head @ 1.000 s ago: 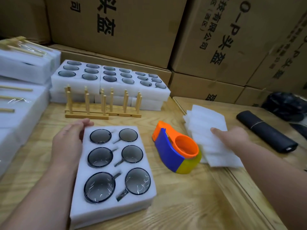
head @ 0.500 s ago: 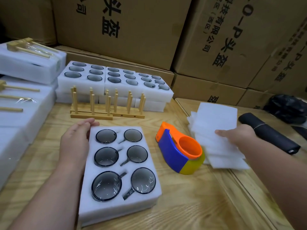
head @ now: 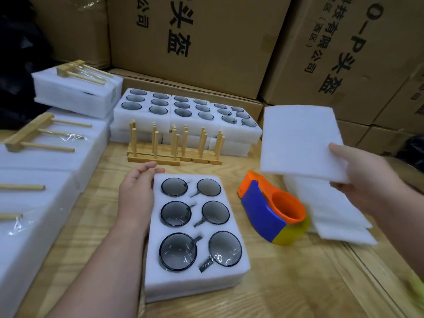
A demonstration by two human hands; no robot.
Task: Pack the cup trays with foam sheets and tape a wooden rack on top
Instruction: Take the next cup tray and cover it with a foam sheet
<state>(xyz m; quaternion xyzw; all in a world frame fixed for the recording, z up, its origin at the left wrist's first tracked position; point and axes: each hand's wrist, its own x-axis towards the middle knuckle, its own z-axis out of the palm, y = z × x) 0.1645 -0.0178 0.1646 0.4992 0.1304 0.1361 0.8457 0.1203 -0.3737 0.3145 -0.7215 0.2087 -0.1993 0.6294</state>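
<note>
Holding a foam sheet (head: 298,141) pinched in the right hand (head: 358,180) above the tape dispenser (head: 273,216) — the left hand (head: 135,193) rests flat-fingered against the open cup tray (head: 195,281). Sheet, wooden rack (head: 174,145) and taping still to go; clear tabletop (head: 286,283) up front.

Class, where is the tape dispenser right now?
In the head view, the tape dispenser sits on the table right of centre, between the cup tray and the foam sheet stack.

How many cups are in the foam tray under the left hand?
6, in two columns of three in the foam tray: left column; right column. None looks hidden.
</note>
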